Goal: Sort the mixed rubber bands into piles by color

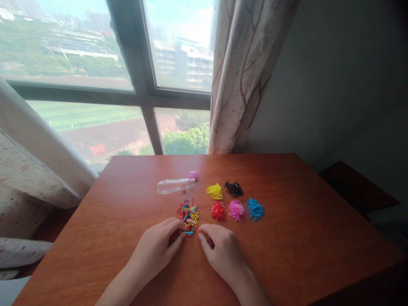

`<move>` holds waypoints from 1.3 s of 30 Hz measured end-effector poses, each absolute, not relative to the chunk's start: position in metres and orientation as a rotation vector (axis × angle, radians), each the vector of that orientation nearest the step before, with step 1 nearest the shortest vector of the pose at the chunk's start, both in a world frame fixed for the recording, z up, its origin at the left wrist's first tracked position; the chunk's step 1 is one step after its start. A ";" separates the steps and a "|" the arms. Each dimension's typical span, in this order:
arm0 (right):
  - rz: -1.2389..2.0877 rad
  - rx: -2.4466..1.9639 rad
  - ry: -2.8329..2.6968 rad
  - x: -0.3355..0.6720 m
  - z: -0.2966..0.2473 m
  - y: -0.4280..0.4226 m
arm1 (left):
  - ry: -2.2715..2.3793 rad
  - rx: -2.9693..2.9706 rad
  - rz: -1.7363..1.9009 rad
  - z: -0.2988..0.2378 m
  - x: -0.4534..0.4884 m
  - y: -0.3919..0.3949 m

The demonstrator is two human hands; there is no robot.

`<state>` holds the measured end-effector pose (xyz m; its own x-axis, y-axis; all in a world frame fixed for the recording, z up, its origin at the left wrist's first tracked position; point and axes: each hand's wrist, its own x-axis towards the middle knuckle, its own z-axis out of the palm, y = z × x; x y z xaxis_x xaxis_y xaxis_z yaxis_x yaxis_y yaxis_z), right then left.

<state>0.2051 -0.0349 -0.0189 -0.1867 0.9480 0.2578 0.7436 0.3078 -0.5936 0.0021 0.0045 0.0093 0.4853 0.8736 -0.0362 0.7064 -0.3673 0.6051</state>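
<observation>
A mixed pile of coloured rubber bands (188, 213) lies on the wooden table (287, 238). My left hand (157, 248) rests just below it, fingers curled, fingertips touching the pile's near edge. Just right of that edge is my right hand (221, 250), with fingers bent and tips together close to the pile. What either hand pinches is too small to see. Sorted small heaps lie to the right: yellow (215, 191), black (233, 188), red (218, 210), pink (236, 209) and blue (255, 209).
A clear plastic bottle (175, 185) lies on its side behind the mixed pile, with a pink cap (193, 174) beside its mouth. Behind the table are a window and curtains (242, 76). A dark low surface (353, 187) sits to the right.
</observation>
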 end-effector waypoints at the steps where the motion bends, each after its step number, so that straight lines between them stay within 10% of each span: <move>1: 0.457 -1.471 -1.995 0.205 -0.019 -0.035 | 1.292 2.173 0.399 0.009 0.003 0.004; 39: -0.130 -1.860 -1.625 0.353 -0.036 -0.045 | 1.351 2.143 0.297 0.013 -0.003 0.004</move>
